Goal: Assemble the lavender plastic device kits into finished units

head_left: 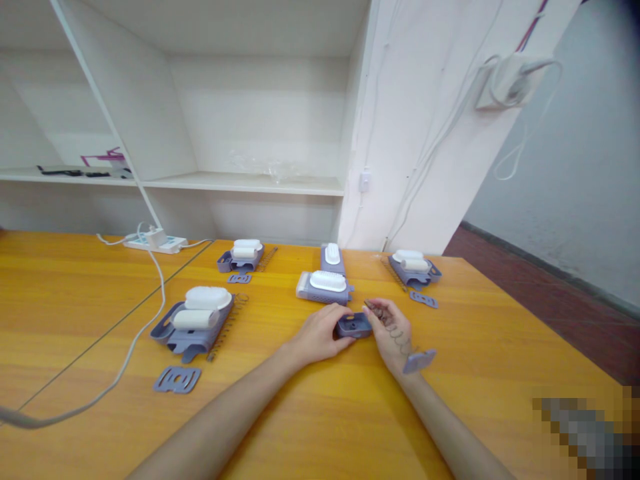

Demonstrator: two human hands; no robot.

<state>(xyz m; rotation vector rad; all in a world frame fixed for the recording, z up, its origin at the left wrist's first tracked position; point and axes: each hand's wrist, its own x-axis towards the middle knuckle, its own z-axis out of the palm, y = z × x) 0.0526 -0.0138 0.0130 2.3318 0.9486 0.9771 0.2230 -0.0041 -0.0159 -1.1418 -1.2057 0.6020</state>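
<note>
My left hand (320, 333) is closed around one side of a small grey-purple plastic box (354, 325) with an open top, holding it on the table. My right hand (390, 333) pinches one end of a thin metal coil spring (399, 335) beside the box's right end. The spring stretches back over the hand toward the wrist, where a flat grey-purple plate (420, 361) sits at its other end. Just beyond the box lies a grey-purple unit with a white oval pad (328, 281). Behind that is a similar unit (332, 257).
Sets of grey-purple parts with white pads, rolls and springs lie at the left (195, 323), back left (243, 255) and back right (413, 268). A slotted plate (177, 379) is at front left. A white cable (145, 320) runs from a power strip (156, 241). Shelves (240, 181) stand behind.
</note>
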